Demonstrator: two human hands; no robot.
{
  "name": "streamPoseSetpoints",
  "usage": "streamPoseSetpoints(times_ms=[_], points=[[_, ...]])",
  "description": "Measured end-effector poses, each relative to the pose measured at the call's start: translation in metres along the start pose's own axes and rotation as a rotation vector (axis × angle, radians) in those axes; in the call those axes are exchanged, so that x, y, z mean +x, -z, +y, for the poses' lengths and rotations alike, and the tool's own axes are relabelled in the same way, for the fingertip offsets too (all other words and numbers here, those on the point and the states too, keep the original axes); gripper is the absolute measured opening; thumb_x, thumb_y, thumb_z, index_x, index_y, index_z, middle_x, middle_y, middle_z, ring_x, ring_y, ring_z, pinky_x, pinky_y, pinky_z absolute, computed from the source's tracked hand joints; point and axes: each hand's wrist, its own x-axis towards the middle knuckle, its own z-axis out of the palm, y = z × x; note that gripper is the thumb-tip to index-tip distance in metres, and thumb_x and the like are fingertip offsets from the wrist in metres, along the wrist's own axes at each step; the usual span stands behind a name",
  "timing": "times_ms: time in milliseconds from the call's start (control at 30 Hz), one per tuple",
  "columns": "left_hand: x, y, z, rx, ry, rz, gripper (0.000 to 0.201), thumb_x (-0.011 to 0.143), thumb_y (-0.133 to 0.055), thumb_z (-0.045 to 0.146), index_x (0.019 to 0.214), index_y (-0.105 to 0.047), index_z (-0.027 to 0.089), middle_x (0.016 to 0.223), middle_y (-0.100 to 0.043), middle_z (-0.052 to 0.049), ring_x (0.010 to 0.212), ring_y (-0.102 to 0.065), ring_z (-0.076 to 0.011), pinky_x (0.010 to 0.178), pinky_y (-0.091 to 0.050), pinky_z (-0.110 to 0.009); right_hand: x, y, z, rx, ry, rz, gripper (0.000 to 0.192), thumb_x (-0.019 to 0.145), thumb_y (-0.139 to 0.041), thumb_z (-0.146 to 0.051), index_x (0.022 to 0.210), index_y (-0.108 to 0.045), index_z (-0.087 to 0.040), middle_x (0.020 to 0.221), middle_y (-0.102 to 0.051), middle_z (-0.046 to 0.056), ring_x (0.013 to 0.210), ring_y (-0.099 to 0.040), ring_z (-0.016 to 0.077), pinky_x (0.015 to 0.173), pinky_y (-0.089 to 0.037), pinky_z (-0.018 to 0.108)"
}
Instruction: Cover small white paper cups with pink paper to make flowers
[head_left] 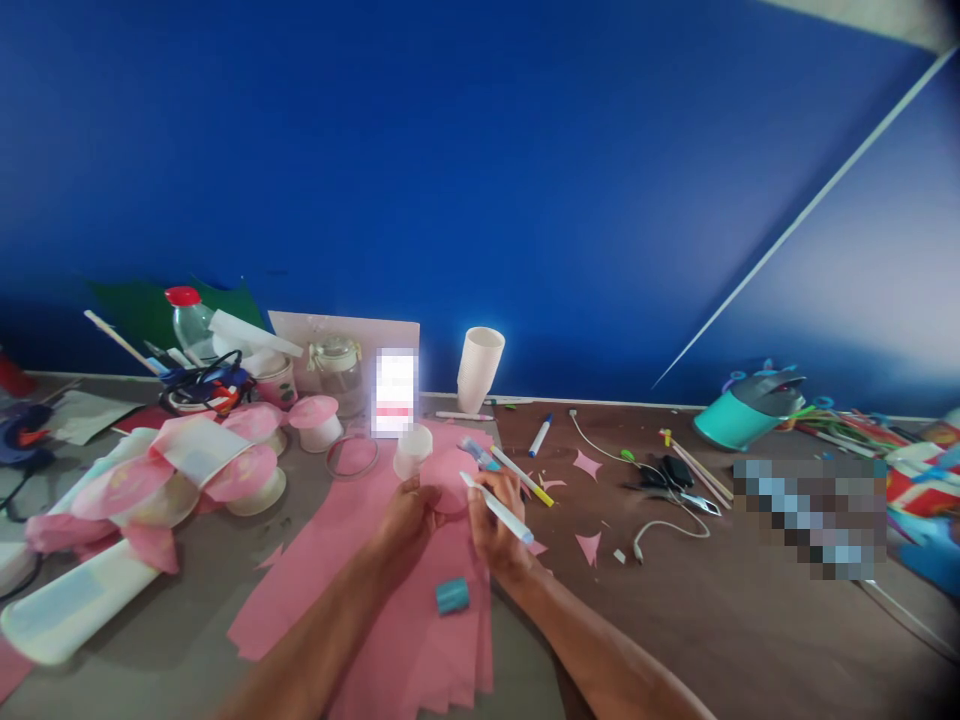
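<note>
our right hand [496, 520] is closed on a white pen [498, 508], its tip against a pink paper disc [448, 480]; our left hand [405, 515] pinches that disc at its left edge and holds it up just above the table [720, 610]; under both hands lie pink paper sheets [390, 600], spreading from the middle of the table toward us; a small teal cap [452, 595] sits on the sheets, just below our right wrist; just behind the disc stands a small white cup [413, 450], and beside it a yellow-tipped marker [523, 476] lies slanted; pink scraps [587, 463] are scattered to the right, near a white cable [660, 525] and black scissors [675, 478]; further back a stack of white cups [478, 368] stands near the blue wall [480, 170], with a blue-capped marker [540, 436] lying near it; to the left are cups topped with pink paper [253, 470], a glass jar [337, 372] and a bottle with a red cap [189, 318]; a white tray [71, 600] lies at the near left; far right, a teal pot [742, 412] lies tipped on its side.
</note>
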Motion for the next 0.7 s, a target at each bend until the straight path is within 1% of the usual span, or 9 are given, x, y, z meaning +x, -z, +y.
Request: streamPoseSetpoints(times_ms=[33, 100, 200, 267, 333, 433, 500, 567, 700], points=[[0.001, 0.0, 0.0, -0.005, -0.003, 0.003, 0.022, 0.057, -0.07, 0.005, 0.058, -0.052, 0.017, 0.048, -0.05, 0.008, 0.047, -0.05, -0.0074, 0.066, -0.058, -0.028, 0.0, 0.002, 0.001, 0.019, -0.015, 0.026, 0.017, 0.099, -0.044, -0.024, 0.102, -0.06, -0.021, 0.086, -0.068, 0.004, 0.077, -0.061, 0.0205, 0.081, -0.047, 0.038], [0.001, 0.0, 0.001, -0.013, -0.003, -0.002, 0.02, 0.058, -0.071, 0.005, 0.062, -0.055, 0.017, 0.054, -0.058, 0.005, 0.053, -0.057, -0.0099, 0.071, -0.059, -0.03, 0.001, 0.002, 0.004, 0.049, -0.028, 0.061, 0.024, 0.101, -0.042, -0.027, 0.117, -0.059, -0.021, 0.092, -0.069, 0.005, 0.08, -0.063, 0.0207, 0.084, -0.049, 0.039], [0.001, -0.001, 0.003, -0.022, 0.013, -0.035, 0.019, 0.062, -0.071, 0.006, 0.075, -0.064, 0.017, 0.071, -0.071, -0.002, 0.07, -0.068, -0.0177, 0.076, -0.059, -0.034, 0.003, -0.002, 0.012, 0.074, -0.087, 0.107, 0.032, 0.103, -0.039, -0.03, 0.127, -0.057, -0.022, 0.091, -0.069, 0.006, 0.083, -0.064, 0.022, 0.083, -0.051, 0.04], [0.0, -0.001, 0.004, -0.024, 0.036, -0.04, 0.022, 0.064, -0.071, 0.006, 0.083, -0.067, 0.016, 0.076, -0.074, -0.005, 0.078, -0.071, -0.0219, 0.077, -0.059, -0.036, 0.004, -0.005, 0.018, 0.055, -0.156, 0.118, 0.033, 0.103, -0.039, -0.031, 0.127, -0.059, -0.022, 0.093, -0.07, 0.008, 0.085, -0.065, 0.0231, 0.081, -0.052, 0.039], [-0.001, -0.001, 0.005, -0.024, 0.053, -0.033, 0.022, 0.065, -0.071, 0.006, 0.085, -0.068, 0.016, 0.076, -0.075, -0.006, 0.077, -0.071, -0.0224, 0.075, -0.06, -0.035, 0.006, -0.007, 0.022, 0.014, -0.185, 0.102, 0.032, 0.102, -0.039, -0.03, 0.123, -0.061, -0.021, 0.098, -0.07, 0.01, 0.088, -0.066, 0.0239, 0.081, -0.052, 0.04], [-0.002, -0.001, 0.003, -0.038, 0.059, -0.042, 0.017, 0.067, -0.072, 0.007, 0.081, -0.068, 0.016, 0.075, -0.075, -0.005, 0.071, -0.07, -0.0198, 0.07, -0.06, -0.033, 0.006, -0.006, 0.026, -0.022, -0.147, 0.073, 0.029, 0.1, -0.042, -0.03, 0.117, -0.063, -0.019, 0.098, -0.07, 0.01, 0.089, -0.066, 0.0246, 0.081, -0.051, 0.041], [-0.002, -0.001, 0.003, -0.048, 0.063, -0.046, 0.016, 0.066, -0.074, 0.007, 0.078, -0.067, 0.016, 0.074, -0.075, -0.005, 0.068, -0.069, -0.0189, 0.067, -0.06, -0.031, 0.005, -0.006, 0.026, -0.029, -0.119, 0.07, 0.027, 0.098, -0.046, -0.031, 0.116, -0.062, -0.019, 0.095, -0.069, 0.009, 0.087, -0.065, 0.0249, 0.081, -0.051, 0.041], [-0.002, -0.002, 0.002, -0.054, 0.068, -0.048, 0.016, 0.065, -0.075, 0.007, 0.075, -0.067, 0.015, 0.072, -0.074, -0.004, 0.066, -0.068, -0.0182, 0.064, -0.06, -0.03, 0.004, -0.006, 0.026, -0.031, -0.103, 0.077, 0.025, 0.096, -0.049, -0.031, 0.116, -0.061, -0.02, 0.098, -0.07, 0.009, 0.091, -0.066, 0.026, 0.083, -0.051, 0.043], [-0.003, -0.003, 0.003, -0.051, 0.079, -0.06, 0.013, 0.066, -0.077, 0.011, 0.074, -0.067, 0.014, 0.07, -0.073, -0.004, 0.064, -0.068, -0.018, 0.063, -0.061, -0.031, 0.003, -0.009, 0.027, -0.005, -0.1, 0.108, 0.024, 0.097, -0.046, -0.029, 0.114, -0.061, -0.022, 0.103, -0.071, 0.011, 0.097, -0.066, 0.0278, 0.086, -0.051, 0.046]])
